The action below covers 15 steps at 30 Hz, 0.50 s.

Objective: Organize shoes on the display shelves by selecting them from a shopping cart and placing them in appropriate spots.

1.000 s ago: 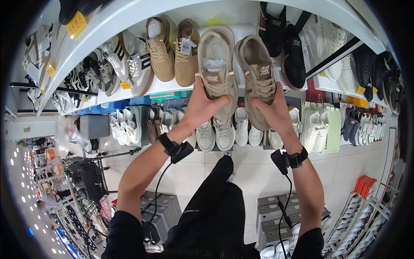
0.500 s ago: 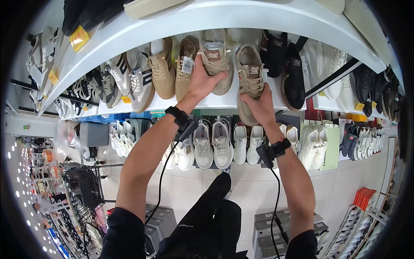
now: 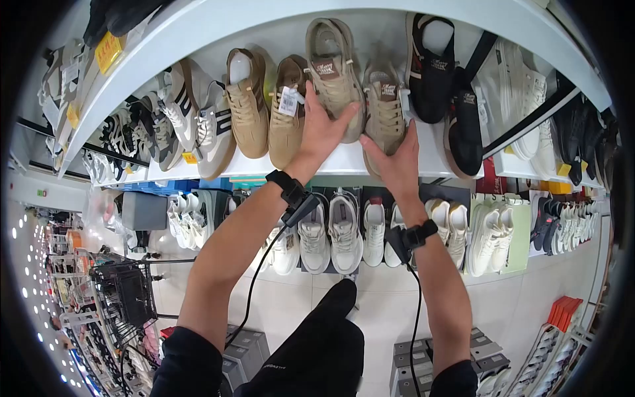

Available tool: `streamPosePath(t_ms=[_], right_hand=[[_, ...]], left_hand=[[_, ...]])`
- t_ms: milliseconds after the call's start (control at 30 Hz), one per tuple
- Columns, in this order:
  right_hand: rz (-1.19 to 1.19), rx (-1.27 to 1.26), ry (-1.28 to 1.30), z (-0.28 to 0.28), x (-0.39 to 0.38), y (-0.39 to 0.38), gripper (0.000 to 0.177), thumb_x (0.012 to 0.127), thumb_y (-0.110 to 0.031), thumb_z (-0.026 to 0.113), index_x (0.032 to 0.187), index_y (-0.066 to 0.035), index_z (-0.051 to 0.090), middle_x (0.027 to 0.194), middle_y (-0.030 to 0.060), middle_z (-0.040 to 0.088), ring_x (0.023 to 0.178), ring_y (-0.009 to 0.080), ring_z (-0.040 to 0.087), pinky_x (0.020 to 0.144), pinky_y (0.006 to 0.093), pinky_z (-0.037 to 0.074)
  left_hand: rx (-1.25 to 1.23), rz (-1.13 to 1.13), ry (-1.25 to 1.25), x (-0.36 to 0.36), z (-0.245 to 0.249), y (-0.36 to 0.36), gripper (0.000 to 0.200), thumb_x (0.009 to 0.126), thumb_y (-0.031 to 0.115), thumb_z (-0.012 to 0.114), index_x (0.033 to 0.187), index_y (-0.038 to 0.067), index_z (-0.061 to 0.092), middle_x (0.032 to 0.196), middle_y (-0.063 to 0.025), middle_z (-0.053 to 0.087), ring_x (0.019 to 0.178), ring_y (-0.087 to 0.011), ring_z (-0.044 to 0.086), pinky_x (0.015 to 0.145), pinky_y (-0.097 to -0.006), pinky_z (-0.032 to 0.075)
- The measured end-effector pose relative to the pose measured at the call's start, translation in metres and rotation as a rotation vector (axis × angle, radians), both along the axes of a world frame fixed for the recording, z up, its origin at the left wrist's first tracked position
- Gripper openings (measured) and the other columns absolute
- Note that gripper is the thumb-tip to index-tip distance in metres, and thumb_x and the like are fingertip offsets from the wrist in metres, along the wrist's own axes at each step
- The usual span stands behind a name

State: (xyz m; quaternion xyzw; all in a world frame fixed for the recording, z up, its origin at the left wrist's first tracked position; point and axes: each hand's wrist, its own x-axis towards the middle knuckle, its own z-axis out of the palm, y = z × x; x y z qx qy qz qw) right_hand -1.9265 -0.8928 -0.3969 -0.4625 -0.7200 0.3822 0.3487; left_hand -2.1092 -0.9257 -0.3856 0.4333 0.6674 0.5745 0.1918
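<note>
My left hand [image 3: 324,132] is closed on the toe end of a beige lace-up sneaker [image 3: 340,96]. Its thumb lies across the toe, and some of its fingers are hidden along the shoe's left side. The matching beige sneaker [image 3: 385,106] rests on the white shelf [image 3: 337,164], its heel toward the back. Around that shoe's toe my right hand [image 3: 397,155] is spread, thumb and fingers apart at the two sides. Left of my left hand is a tan sneaker with a white price tag [image 3: 289,101]. Both wrists wear black straps with cabled devices.
Black slip-on shoes [image 3: 463,126] stand to the right of the pair, and a tan sneaker [image 3: 245,112] to the left. An upper shelf edge [image 3: 218,30] curves overhead. White sneakers [image 3: 344,231] line the row below. A black cart [image 3: 126,284] and stacked grey boxes [image 3: 413,357] are lower down.
Both beige sneakers have moved farther back over the shelf. My right hand's thumb and fingers have spread from their hold on the right shoe. The view has shifted slightly.
</note>
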Motion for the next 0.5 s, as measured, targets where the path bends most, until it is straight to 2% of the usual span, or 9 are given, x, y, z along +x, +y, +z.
streamPosePath(t_ms=[33,67,200,233,267,333,500], right_hand=[[-0.042,0.084,-0.026,0.0,0.007,-0.013,0.114,0.075,-0.05,0.084,0.149,0.012,0.023,0.152,0.0328,0.033,0.14,0.0464,0.035,0.117,0.0472,0.032],[-0.006,0.162,-0.09,-0.003,0.015,-0.024,0.113,0.077,-0.044,0.083,0.152,0.009,0.017,0.154,0.0327,0.029,0.142,0.0475,0.032,0.117,0.0498,0.03],[0.096,0.261,-0.144,-0.015,0.03,-0.033,0.107,0.08,-0.035,0.081,0.155,0.006,0.017,0.156,0.0318,0.026,0.144,0.0468,0.029,0.117,0.0491,0.031],[0.093,0.261,-0.144,-0.016,0.029,-0.027,0.107,0.08,-0.035,0.081,0.155,0.006,0.017,0.156,0.0318,0.026,0.144,0.0468,0.029,0.117,0.0491,0.031],[0.121,0.226,-0.083,-0.016,0.028,-0.021,0.107,0.08,-0.036,0.081,0.155,0.006,0.016,0.157,0.0315,0.025,0.145,0.0458,0.029,0.118,0.0479,0.03],[0.144,0.189,-0.026,-0.012,0.033,-0.026,0.107,0.081,-0.037,0.081,0.155,0.006,0.016,0.158,0.0313,0.023,0.146,0.0448,0.028,0.118,0.0467,0.03],[0.061,-0.051,0.046,0.013,0.056,-0.062,0.104,0.084,-0.04,0.08,0.155,0.006,0.019,0.157,0.0284,0.03,0.147,0.0385,0.031,0.12,0.0421,0.027]], left_hand=[[-0.039,0.075,0.099,0.007,0.0,-0.005,0.115,0.083,0.029,0.084,0.157,-0.004,0.003,0.15,-0.0227,0.041,0.138,-0.028,0.043,0.116,-0.0374,0.034],[-0.067,0.073,0.262,0.014,0.002,-0.014,0.11,0.085,0.024,0.081,0.157,-0.004,0.003,0.153,-0.0263,0.035,0.142,-0.0309,0.037,0.117,-0.0388,0.032],[-0.044,0.049,0.356,0.024,0.005,-0.027,0.106,0.086,0.02,0.078,0.158,-0.003,0.004,0.155,-0.0279,0.029,0.145,-0.0348,0.031,0.119,-0.0406,0.03],[-0.028,0.046,0.345,0.023,0.003,-0.026,0.104,0.086,0.019,0.077,0.157,-0.004,0.005,0.156,-0.03,0.026,0.146,-0.0401,0.027,0.12,-0.0431,0.028],[-0.014,0.04,0.334,0.024,0.001,-0.026,0.102,0.085,0.018,0.076,0.156,-0.005,0.007,0.157,-0.032,0.022,0.147,-0.0454,0.024,0.121,-0.0456,0.026],[-0.019,0.024,0.319,0.027,-0.001,-0.032,0.101,0.085,0.017,0.076,0.156,-0.005,0.007,0.157,-0.0317,0.023,0.147,-0.0454,0.023,0.121,-0.0455,0.025],[-0.06,0.029,0.281,0.05,0.004,-0.07,0.097,0.087,0.019,0.074,0.155,-0.007,0.01,0.157,-0.0311,0.023,0.148,-0.0441,0.023,0.121,-0.0448,0.024]])
